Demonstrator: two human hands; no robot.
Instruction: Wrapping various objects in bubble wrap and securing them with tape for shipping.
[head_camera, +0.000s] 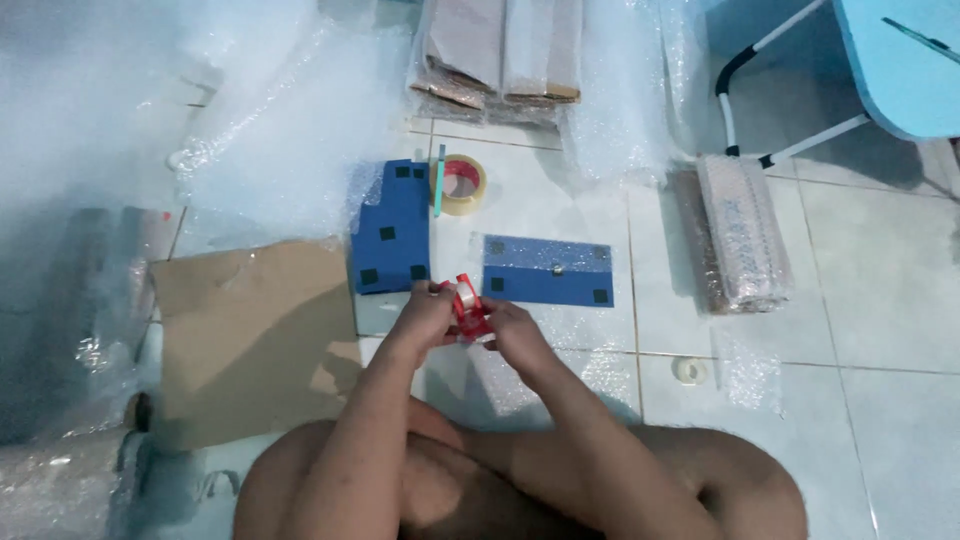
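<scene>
Left hand (425, 315) and right hand (508, 330) both grip a small red plastic tape dispenser (468, 308), held over glossy floor tile near the body. Just beyond: two flat blue panels (392, 228) (548, 272) with black square patches. Far: tan tape roll (460, 184). Left: matte cardboard sheet (250, 330).

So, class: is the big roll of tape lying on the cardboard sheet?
No, the tape roll lies on the floor tiles, apart from the cardboard sheet.

tape dispenser (468, 308): red
upright panel (391, 228): blue, black squares
flat panel (547, 271): blue, black squares
tape roll (462, 184): tan
cardboard sheet (255, 335): brown
floor (880, 300): white tiles
</scene>
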